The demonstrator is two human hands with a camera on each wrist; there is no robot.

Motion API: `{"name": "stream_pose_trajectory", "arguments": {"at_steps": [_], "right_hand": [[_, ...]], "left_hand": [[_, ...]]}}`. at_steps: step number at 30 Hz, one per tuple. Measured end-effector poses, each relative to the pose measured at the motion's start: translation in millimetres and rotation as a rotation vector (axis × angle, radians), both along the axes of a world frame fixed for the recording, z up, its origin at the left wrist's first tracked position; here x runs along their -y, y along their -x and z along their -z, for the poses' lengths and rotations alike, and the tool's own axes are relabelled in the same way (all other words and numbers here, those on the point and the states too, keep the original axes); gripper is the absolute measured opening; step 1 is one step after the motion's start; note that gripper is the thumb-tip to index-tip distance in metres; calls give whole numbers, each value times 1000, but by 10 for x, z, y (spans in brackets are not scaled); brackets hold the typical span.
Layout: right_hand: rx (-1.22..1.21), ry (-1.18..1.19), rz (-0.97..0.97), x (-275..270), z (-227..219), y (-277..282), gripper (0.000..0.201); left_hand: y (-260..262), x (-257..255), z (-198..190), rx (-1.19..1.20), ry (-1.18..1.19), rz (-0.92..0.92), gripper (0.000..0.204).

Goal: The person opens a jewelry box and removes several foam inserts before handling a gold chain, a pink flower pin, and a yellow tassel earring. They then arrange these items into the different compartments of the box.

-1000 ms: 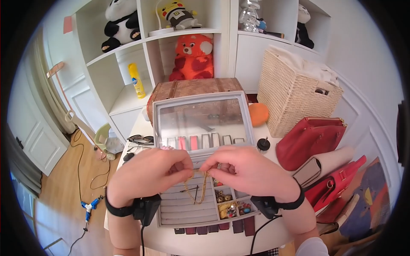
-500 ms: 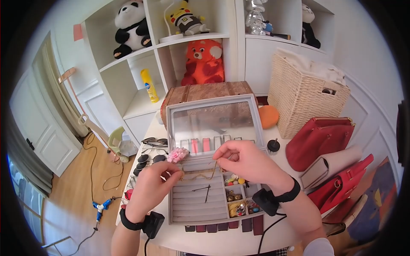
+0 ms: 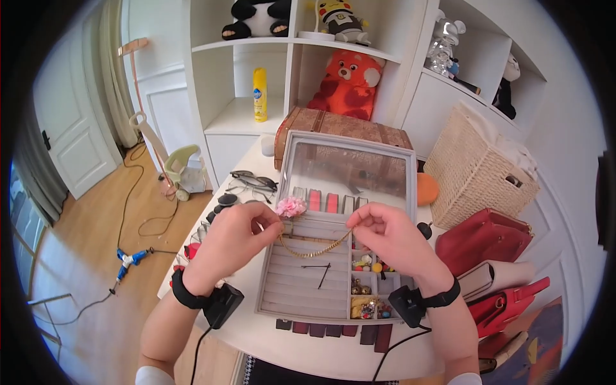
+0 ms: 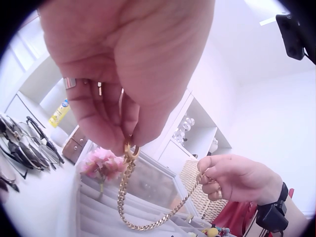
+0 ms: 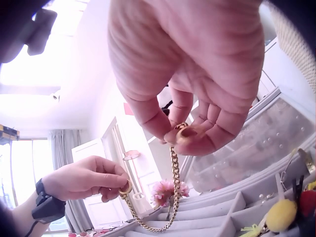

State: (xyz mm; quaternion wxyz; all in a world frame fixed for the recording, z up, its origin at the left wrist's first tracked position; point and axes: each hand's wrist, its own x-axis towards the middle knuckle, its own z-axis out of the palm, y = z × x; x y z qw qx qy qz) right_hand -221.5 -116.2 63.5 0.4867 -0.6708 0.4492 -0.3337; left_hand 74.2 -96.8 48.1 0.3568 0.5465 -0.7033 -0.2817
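A gold chain (image 3: 319, 253) hangs in a shallow curve above the grey jewelry box (image 3: 282, 297). My left hand (image 3: 232, 244) pinches one end between thumb and finger, and my right hand (image 3: 398, 240) pinches the other. In the left wrist view, the chain (image 4: 143, 225) dips from a ring-like clasp (image 4: 131, 150) at the left fingertips. The right wrist view has the chain (image 5: 175, 173) dropping from the right fingertips, with a gold ring (image 5: 126, 187) at the left hand's end. Two thin dark pins (image 3: 324, 276) lie on the padded rolls beneath.
A pink flower (image 3: 290, 206) stands at the box's back left, below the raised glass lid (image 3: 350, 168). Sunglasses (image 3: 253, 181) lie left of the box, trinkets fill its right compartments, and red bags (image 3: 482, 242) stand at the right. Dark strips line its front edge.
Both hands have moved apart from their earlier closeness, and the chain that hung in a narrow loop now spans between them. The head view has shifted, showing more of the left side.
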Motion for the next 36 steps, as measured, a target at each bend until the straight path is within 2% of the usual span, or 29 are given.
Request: {"name": "stream_pose_trajectory", "arguments": {"at_steps": [2, 7, 9, 11, 12, 14, 16, 18, 19, 21, 25, 28, 33, 35, 36], "right_hand": [[-140, 52, -4, 16, -94, -9, 14], [-173, 98, 66, 110, -145, 60, 15], [-176, 127, 99, 135, -94, 91, 16], [-269, 263, 98, 110, -11, 125, 14], [-271, 255, 105, 59, 8, 148, 14], [-365, 154, 28, -38, -48, 148, 12], [-403, 135, 34, -124, -122, 135, 11], [-465, 282, -122, -162, -137, 129, 12], [-465, 281, -123, -166, -119, 127, 12], [-597, 465, -296, -196, -62, 128, 14], [-595, 321, -273, -383, 15, 92, 18], [-572, 285, -286, -474, 46, 20, 19], [-580, 356, -318, -579, 136, -98, 19], [-608, 355, -322, -603, 129, -132, 18], [-589, 271, -333, -606, 130, -139, 18]], "left_hand": [[-28, 30, 2, 15, -4, 8, 23], [6, 71, -99, 31, 35, 8, 23], [-12, 132, -7, 32, 166, 21, 22], [-11, 12, -52, 56, 89, -2, 21], [5, -35, -45, 85, 11, -19, 20], [-33, -119, 90, 98, 60, -7, 19], [-49, -173, 179, 110, 99, 5, 17], [-59, -217, 213, 118, 104, -10, 16], [-63, -235, 227, 118, 103, -11, 16], [-62, -253, 253, 197, 126, 3, 15], [-54, -332, 261, 248, 67, 29, 14], [-44, -437, 284, 281, 65, 49, 13], [0, -565, 306, 398, 229, 148, 14], [8, -560, 311, 420, 204, 173, 15], [13, -561, 313, 438, 179, 198, 16]]}}
